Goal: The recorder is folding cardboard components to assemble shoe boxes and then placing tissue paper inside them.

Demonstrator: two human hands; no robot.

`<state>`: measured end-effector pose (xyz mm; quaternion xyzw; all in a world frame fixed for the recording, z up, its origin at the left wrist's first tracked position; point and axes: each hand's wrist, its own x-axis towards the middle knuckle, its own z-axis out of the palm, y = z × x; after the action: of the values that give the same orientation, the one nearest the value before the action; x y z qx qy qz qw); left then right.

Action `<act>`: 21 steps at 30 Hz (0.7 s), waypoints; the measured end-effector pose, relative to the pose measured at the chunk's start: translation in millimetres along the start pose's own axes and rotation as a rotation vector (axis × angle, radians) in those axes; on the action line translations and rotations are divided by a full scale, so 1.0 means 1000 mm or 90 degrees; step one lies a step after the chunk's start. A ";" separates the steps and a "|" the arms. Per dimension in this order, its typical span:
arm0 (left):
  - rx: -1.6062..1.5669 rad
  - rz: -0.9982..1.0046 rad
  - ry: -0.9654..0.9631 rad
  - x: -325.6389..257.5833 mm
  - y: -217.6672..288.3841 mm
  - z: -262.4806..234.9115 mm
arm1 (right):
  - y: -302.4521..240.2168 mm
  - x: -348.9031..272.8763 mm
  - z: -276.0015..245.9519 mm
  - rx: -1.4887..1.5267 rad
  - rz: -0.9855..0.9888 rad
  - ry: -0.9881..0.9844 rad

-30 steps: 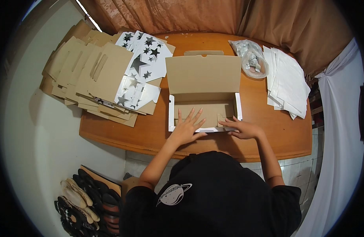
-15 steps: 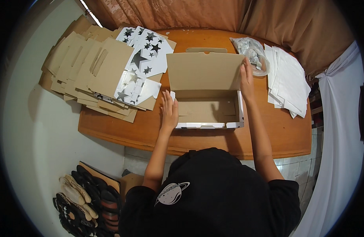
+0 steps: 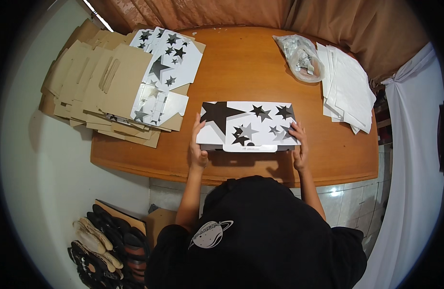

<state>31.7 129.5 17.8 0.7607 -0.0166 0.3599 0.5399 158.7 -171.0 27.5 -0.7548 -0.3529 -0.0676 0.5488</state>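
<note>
A white cardboard box [image 3: 260, 132] with black and grey stars on its lid sits in front of me, its lid folded down over the top. The lid's front flap [image 3: 250, 149] sticks out along the near edge. My left hand [image 3: 198, 144] holds the box's left end, thumb toward the near corner. At the right end, my right hand [image 3: 300, 144] grips the box with fingers over the lid's edge. The box's inside is hidden under the lid.
The wooden table [image 3: 231, 62] bears a pile of flattened cardboard boxes [image 3: 96, 82] on the left. A clear plastic bag [image 3: 301, 58] and white paper sheets [image 3: 349, 89] lie at the far right. Several sandals [image 3: 111, 241] are stacked low on the left.
The lid, raised before with the inside showing, has come down over the box. My right hand has moved from the lid's upper right corner down to the box's right end.
</note>
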 end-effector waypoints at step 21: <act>0.148 -0.115 0.064 -0.025 0.007 0.017 | -0.010 -0.006 0.024 -0.060 0.072 0.029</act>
<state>19.6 103.0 6.8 0.7976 0.1210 0.3468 0.4784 142.0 -151.4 23.0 -0.7967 -0.2934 -0.0704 0.5237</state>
